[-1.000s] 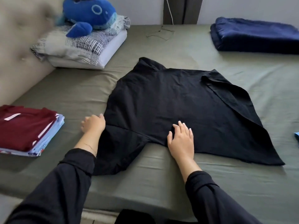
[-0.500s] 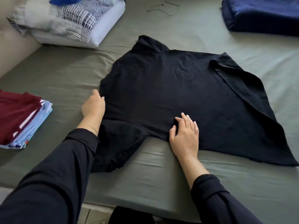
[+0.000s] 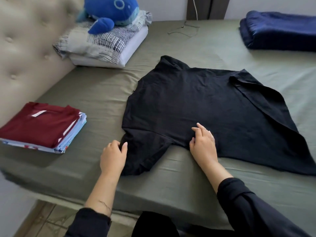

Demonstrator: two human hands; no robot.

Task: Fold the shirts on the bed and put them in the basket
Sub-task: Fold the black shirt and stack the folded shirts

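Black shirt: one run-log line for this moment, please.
stage: folding | black shirt: flat on bed | left hand: pinching near sleeve | right hand: on body | folded stack: left

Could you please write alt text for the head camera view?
A black shirt lies spread on a green bed, the left hand pinching its near sleeve and the right hand resting on its edge. Folded shirts are stacked at left.

— Where are we?
— A home bedroom, we'd say: a bed (image 3: 171, 182) under a green sheet, a tufted headboard (image 3: 25, 53), stacked pillows (image 3: 109, 47) with a blue plush whale (image 3: 112, 11) on top.
— And the far right corner?
— Probably a folded navy blanket (image 3: 280, 31); it's cropped.
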